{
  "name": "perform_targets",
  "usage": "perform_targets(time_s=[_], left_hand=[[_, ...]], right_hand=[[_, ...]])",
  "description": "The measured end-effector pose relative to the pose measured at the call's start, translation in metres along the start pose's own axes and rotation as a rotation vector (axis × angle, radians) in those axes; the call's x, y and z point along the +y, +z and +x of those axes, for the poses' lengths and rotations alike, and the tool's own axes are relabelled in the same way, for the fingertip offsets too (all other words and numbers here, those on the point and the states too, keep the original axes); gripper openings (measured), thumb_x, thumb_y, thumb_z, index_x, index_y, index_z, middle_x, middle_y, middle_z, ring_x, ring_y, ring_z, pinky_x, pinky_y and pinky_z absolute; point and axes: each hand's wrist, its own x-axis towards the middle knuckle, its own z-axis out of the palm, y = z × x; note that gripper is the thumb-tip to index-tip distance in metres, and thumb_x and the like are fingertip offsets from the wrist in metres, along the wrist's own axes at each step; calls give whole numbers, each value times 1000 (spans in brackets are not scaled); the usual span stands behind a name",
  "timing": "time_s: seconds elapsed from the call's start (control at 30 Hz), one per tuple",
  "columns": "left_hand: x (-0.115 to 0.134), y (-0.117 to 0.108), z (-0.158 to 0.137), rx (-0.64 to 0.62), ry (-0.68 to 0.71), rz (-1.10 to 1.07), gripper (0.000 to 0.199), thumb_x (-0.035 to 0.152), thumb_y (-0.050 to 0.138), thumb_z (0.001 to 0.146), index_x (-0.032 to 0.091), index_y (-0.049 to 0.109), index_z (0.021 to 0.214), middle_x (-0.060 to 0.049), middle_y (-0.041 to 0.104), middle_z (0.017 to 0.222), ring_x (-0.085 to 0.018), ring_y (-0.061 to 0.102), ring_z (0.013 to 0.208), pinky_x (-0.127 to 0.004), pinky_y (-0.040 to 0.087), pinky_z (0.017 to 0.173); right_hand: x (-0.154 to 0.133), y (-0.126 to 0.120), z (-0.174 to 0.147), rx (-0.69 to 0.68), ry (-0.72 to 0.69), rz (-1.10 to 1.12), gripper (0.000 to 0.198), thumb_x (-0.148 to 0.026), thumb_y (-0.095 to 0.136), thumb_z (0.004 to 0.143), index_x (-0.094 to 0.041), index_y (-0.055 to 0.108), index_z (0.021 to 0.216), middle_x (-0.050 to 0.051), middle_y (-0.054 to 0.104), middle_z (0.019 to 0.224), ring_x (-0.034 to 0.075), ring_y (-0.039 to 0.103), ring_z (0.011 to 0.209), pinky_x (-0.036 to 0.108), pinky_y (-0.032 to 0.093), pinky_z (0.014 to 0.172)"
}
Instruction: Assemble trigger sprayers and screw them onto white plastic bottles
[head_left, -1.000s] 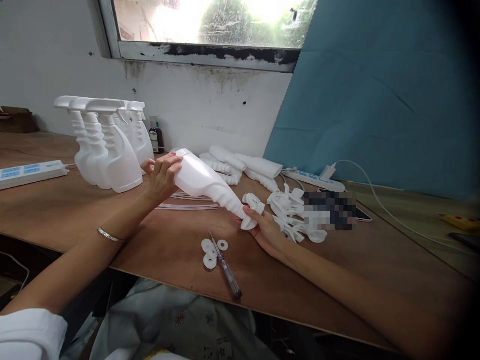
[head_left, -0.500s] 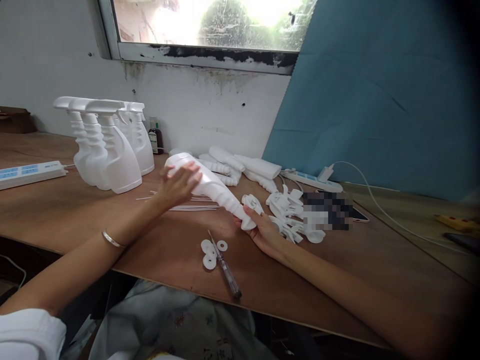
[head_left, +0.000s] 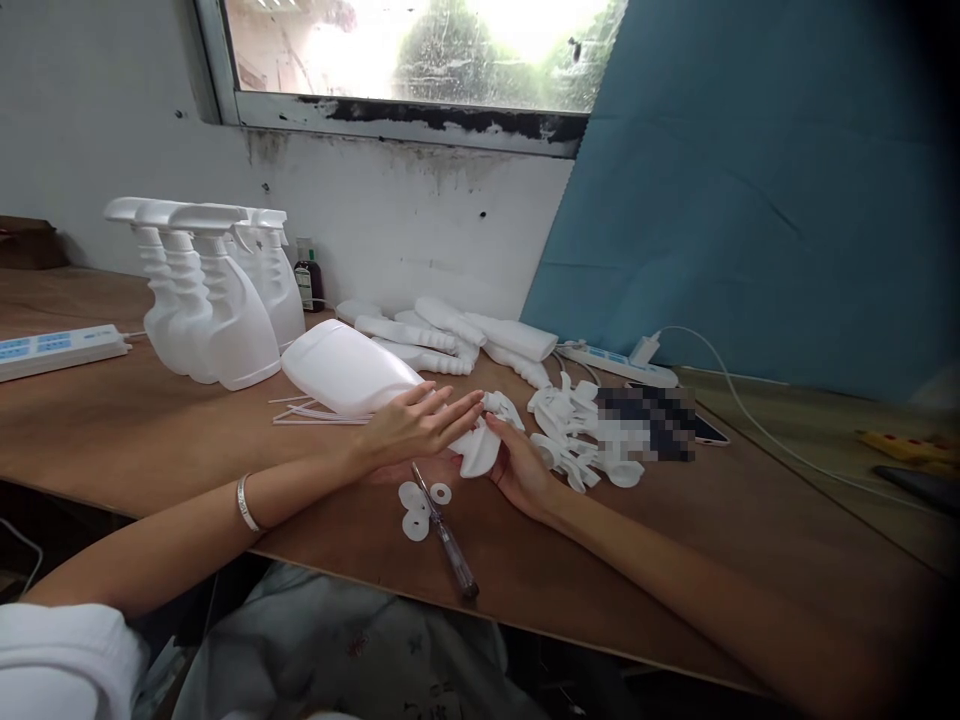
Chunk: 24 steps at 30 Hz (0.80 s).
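A white plastic spray bottle [head_left: 345, 368] lies slantwise over the table, its broad base pointing left and its neck towards me. At the neck end, my right hand [head_left: 525, 470] grips a white spray head [head_left: 480, 452] between thumb and fingers. My left hand [head_left: 416, 422] rests across the bottle's neck with its fingers stretched out, hiding the joint between bottle and head. Just below my hands lie several white washers [head_left: 415, 525] and a screwdriver [head_left: 454, 555] with a clear handle. Thin white tubes [head_left: 319, 415] lie under the bottle.
Assembled white spray bottles [head_left: 240, 320] stand at the left, near a power strip [head_left: 60, 350]. Bottles without heads [head_left: 517, 335] are piled by the wall. Loose spray heads [head_left: 570, 420] lie at the right, beside a partly blurred phone [head_left: 709, 430]. A dark small bottle [head_left: 308, 280] stands behind.
My left hand has slid from the bottle's base to its neck, its fingers now straighter. The bottle's base has dropped lower and to the left. My right hand keeps hold of the neck end.
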Motion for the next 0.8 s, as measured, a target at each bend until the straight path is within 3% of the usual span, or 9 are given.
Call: perform_targets(time_s=[0.23, 0.37, 0.5, 0.67, 0.8], left_hand=[[1, 0, 1, -69, -1, -94, 38, 13, 34, 89, 13, 43, 126, -7, 44, 133, -16, 58, 86, -33, 43, 75], [2, -5, 4, -119, 10, -160, 33, 12, 32, 90, 12, 47, 119, -10, 57, 116, -16, 57, 79, -32, 40, 69], [3, -9, 5, -139, -68, -179, 27, 12, 30, 90, 12, 50, 108, -9, 60, 100, -15, 56, 75, -30, 36, 66], [4, -5, 3, -43, -107, -127, 17, 15, 34, 89, 13, 50, 93, -5, 58, 85, -14, 52, 65, -29, 34, 64], [1, -6, 1, 40, -150, -102, 12, 15, 37, 88, 15, 47, 82, -2, 55, 75, -13, 50, 62, -28, 34, 64]], right_hand=[[3, -1, 1, -28, -4, -79, 18, -34, 64, 73, -17, 61, 77, -3, 62, 63, 12, 58, 57, 25, 52, 55], [6, -3, 0, -27, -31, -148, 24, -40, 65, 72, -17, 58, 70, -4, 57, 58, 10, 53, 53, 23, 49, 51], [7, -4, -1, -45, -62, -186, 32, -50, 57, 74, -19, 56, 71, -3, 56, 58, 12, 55, 56, 24, 47, 52], [6, -1, -3, -144, -27, -195, 39, -57, 50, 77, -19, 55, 80, 1, 62, 67, 16, 61, 65, 27, 49, 56], [4, -1, -4, -232, 26, -207, 51, -65, 42, 75, -17, 56, 84, 5, 65, 65, 19, 63, 61, 29, 49, 52]])
